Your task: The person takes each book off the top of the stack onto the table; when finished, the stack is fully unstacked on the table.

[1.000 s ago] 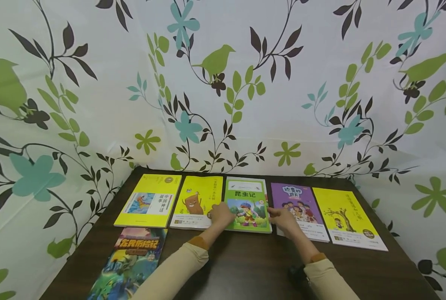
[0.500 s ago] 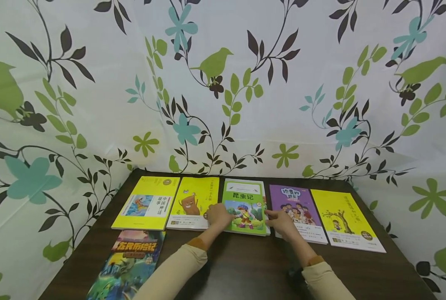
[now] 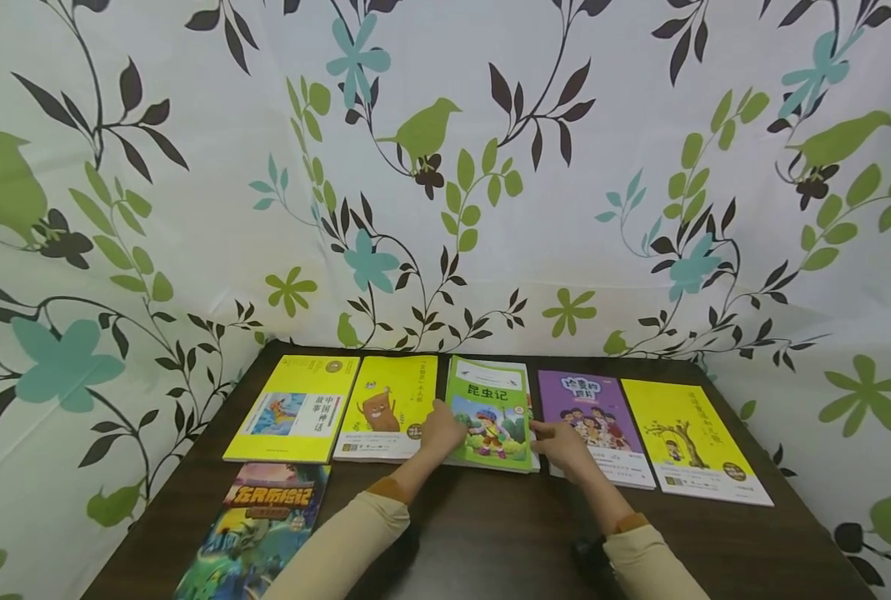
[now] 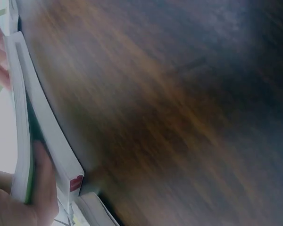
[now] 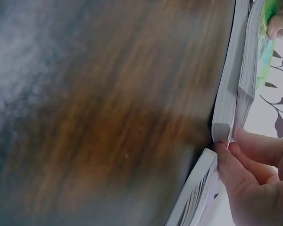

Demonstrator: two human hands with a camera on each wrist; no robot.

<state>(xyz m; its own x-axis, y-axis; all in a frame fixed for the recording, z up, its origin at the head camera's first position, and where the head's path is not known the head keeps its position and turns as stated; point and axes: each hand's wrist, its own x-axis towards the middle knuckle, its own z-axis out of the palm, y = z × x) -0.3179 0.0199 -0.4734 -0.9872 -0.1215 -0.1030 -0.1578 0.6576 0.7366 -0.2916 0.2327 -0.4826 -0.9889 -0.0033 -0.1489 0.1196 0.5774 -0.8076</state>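
Note:
A green-covered book point(image 3: 488, 421) with a cartoon child lies slightly askew on a second, white-edged book point(image 3: 537, 392). At its left edge, my left hand point(image 3: 442, 429) pinches the green book; in the left wrist view the thumb point(image 4: 43, 179) is wedged between it and the lower book point(image 4: 49, 122), leaving a narrow gap. My right hand point(image 3: 561, 446) is at the right edge of the pair. Thumb and fingers point(image 5: 231, 165) meet at the corner of the lower book point(image 5: 221, 132) in the right wrist view. The lower book's cover is mostly hidden.
Two yellow books point(image 3: 295, 408) point(image 3: 388, 408) lie to the left, a purple book point(image 3: 591, 417) and another yellow book point(image 3: 696, 442) to the right. A colourful comic-style book point(image 3: 261, 533) lies nearer, front left. The dark wooden table point(image 3: 490, 533) meets a patterned wall covering point(image 3: 565, 208).
The green book has slid a little left over the book beneath, whose right side now shows. Its left side has risen slightly with my left hand. My right hand stays at the right edge.

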